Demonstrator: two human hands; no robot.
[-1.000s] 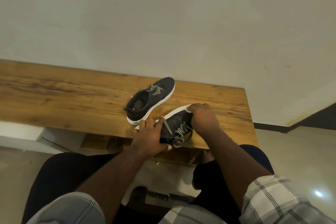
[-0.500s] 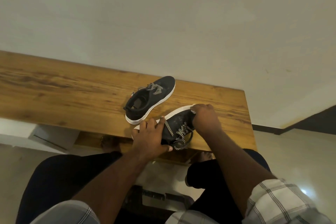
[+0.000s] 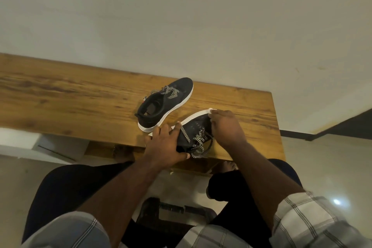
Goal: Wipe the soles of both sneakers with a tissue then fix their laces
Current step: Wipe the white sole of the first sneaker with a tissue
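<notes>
Two black sneakers with white soles and checked laces sit on a wooden table [image 3: 60, 94]. The far sneaker [image 3: 165, 102] stands upright on its sole, toe pointing away and to the right. The near sneaker [image 3: 196, 129] lies tipped on its side at the table's front edge, its white sole rim facing away and its loose laces [image 3: 199, 143] spilling toward me. My left hand [image 3: 165, 147] grips its heel end. My right hand [image 3: 225, 127] holds the toe end, fingers curled over the sole rim. No tissue shows clearly.
The table's right end [image 3: 271, 119] lies just past my right hand, and its front edge runs under the near sneaker. A plain wall rises behind. My knees and a dark object on the floor [image 3: 173, 213] sit below the table edge.
Both hands and the near sneaker stay in nearly the same grip. Only the head camera has shifted slightly, so the table sits a little lower in view.
</notes>
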